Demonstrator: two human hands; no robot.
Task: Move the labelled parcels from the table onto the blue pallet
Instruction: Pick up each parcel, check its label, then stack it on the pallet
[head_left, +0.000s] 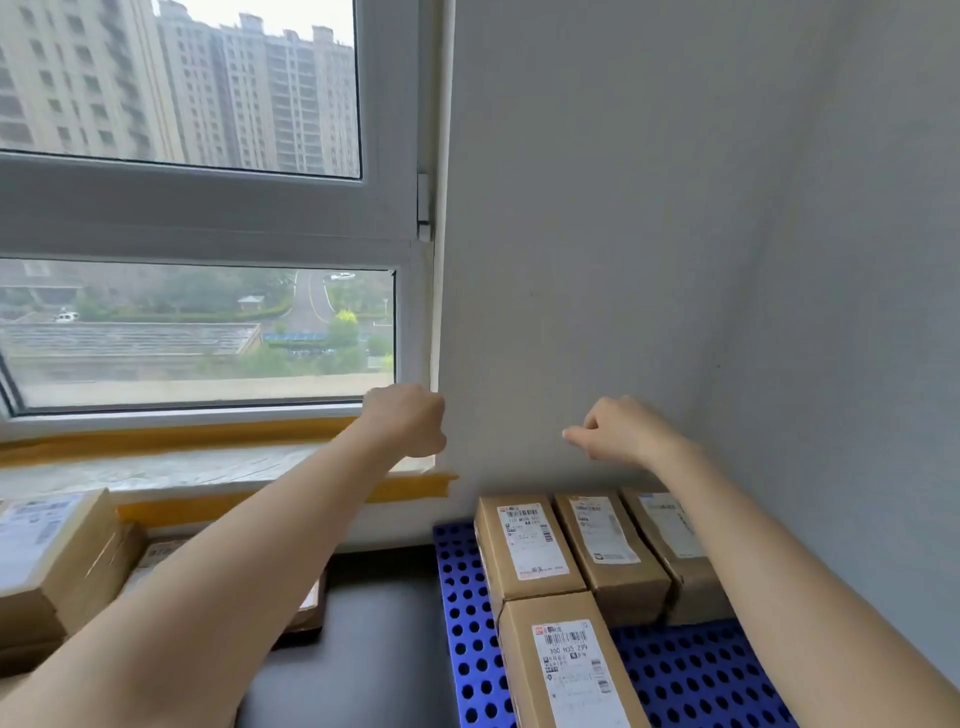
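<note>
Both our hands hang empty, left hand (408, 418) fisted, right hand (618, 431) loosely curled; below our fingers four boxes (524, 540) sit on the pallet (462, 597), so probably we're between loads; next, the boxes (57, 551) lower left.

Both bare forearms are extending forward and upward, roughly parallel. The left hand (408, 420) is curling into a fist, holding nothing. The right hand (618, 430) is hanging loosely curled, index finger pointing leftward, likewise holding nothing.
</note>
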